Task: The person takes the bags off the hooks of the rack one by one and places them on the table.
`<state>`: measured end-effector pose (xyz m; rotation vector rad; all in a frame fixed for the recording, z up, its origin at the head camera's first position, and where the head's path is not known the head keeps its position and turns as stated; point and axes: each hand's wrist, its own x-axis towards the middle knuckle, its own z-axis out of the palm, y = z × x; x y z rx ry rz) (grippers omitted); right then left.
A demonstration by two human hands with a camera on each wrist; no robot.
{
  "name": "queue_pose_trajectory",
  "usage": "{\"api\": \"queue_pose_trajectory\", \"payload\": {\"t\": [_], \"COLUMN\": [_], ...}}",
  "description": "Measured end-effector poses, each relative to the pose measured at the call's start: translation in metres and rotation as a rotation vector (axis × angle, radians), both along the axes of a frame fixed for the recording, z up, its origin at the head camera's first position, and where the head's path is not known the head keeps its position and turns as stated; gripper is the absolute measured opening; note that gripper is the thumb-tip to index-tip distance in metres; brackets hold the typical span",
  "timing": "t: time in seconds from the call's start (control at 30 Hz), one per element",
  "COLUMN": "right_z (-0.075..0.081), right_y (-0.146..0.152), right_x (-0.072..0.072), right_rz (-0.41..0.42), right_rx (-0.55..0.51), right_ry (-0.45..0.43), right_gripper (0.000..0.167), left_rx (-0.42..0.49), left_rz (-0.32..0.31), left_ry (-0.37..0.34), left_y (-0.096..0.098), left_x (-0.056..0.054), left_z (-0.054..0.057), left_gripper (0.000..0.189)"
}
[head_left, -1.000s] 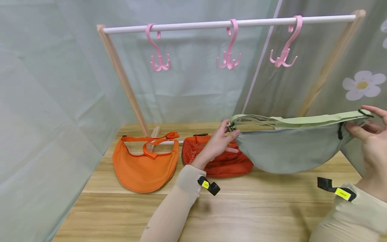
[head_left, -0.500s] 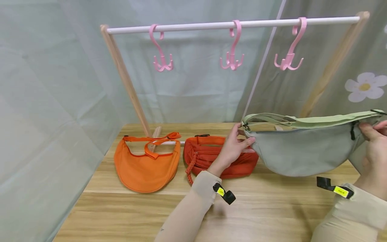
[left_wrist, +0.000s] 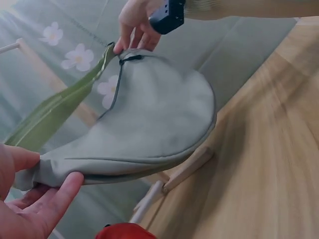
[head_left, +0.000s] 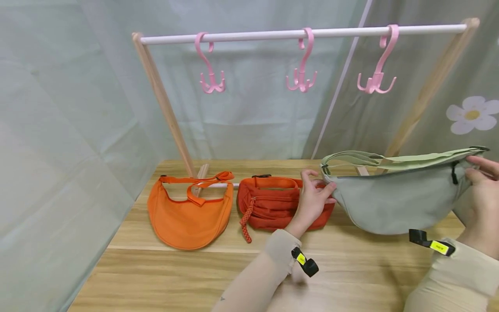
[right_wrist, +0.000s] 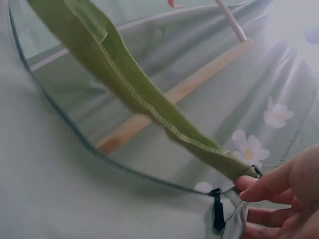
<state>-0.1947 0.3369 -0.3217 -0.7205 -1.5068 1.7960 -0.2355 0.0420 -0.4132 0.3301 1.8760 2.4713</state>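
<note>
A grey-green crescent bag (head_left: pixel 397 199) with a light green strap (head_left: pixel 425 161) is held up by both hands above the right part of the table. My left hand (head_left: pixel 312 199) pinches its left end. At the other end my right hand (head_left: pixel 483 182) grips the corner by the black zipper pull (right_wrist: pixel 218 211). In the left wrist view the bag (left_wrist: pixel 154 109) stretches between both hands. On the table lie a red waist bag (head_left: pixel 273 206), partly behind my left hand, and an orange crescent bag (head_left: pixel 191 221) farther left.
A rack with a white rail (head_left: pixel 253 35) and wooden legs (head_left: pixel 165 104) stands behind. Three pink hooks hang on it: a left hook (head_left: pixel 212 80), a middle hook (head_left: pixel 301 78) and a right hook (head_left: pixel 376 78). A curtain with a flower print (head_left: pixel 471 115) is at the back.
Both hands hold the grey-green bag throughout. Its left end has moved right and slightly down with my left hand, uncovering more of the red waist bag. The view has shifted slightly.
</note>
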Motion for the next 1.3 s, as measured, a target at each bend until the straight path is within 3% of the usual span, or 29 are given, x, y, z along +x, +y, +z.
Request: {"api": "queue_pose_trajectory", "payload": {"t": [0.17,0.3,0.53,0.63,0.77,0.93,1.1,1.3], "right_z": [-0.005,-0.011,-0.021,-0.026,-0.032,-0.038,-0.044,-0.055], "right_y": [0.002,0.008,0.013,0.014,0.017,0.019,0.022,0.025], "right_x": [-0.003,-0.002,-0.006,-0.011,-0.018,-0.022,-0.025,-0.029], "right_rz": [0.053,0.151,0.212,0.198,0.187,0.199,0.226,0.272], "right_rx": [0.027,0.096,0.296,0.307,0.253,0.262,0.303,0.327], "right_ry": [-0.124,-0.237,-0.451,-0.469,-0.427,-0.436,-0.46,-0.476], "right_gripper": [0.045,0.04,0.057,0.059,0.061,0.065,0.068,0.069], "left_rx": [-0.026,-0.037,-0.08,-0.179,-0.324,-0.459,-0.524,-0.589], "left_rz": [-0.047,-0.097,-0.09,-0.067,-0.069,-0.151,-0.231,-0.283], "left_ry": [0.019,-0.003,-0.016,0.012,0.045,0.026,-0.017,-0.06], "left_y": [0.005,0.008,0.015,0.017,0.019,0.023,0.025,0.026], "left_x": [0.004,0.007,0.011,0.013,0.015,0.018,0.021,0.023], "left_z": [-0.006,-0.01,-0.018,-0.023,-0.027,-0.03,-0.032,-0.034], "left_gripper": [0.029,0.023,0.021,0.023,0.03,0.041,0.055,0.062]}}
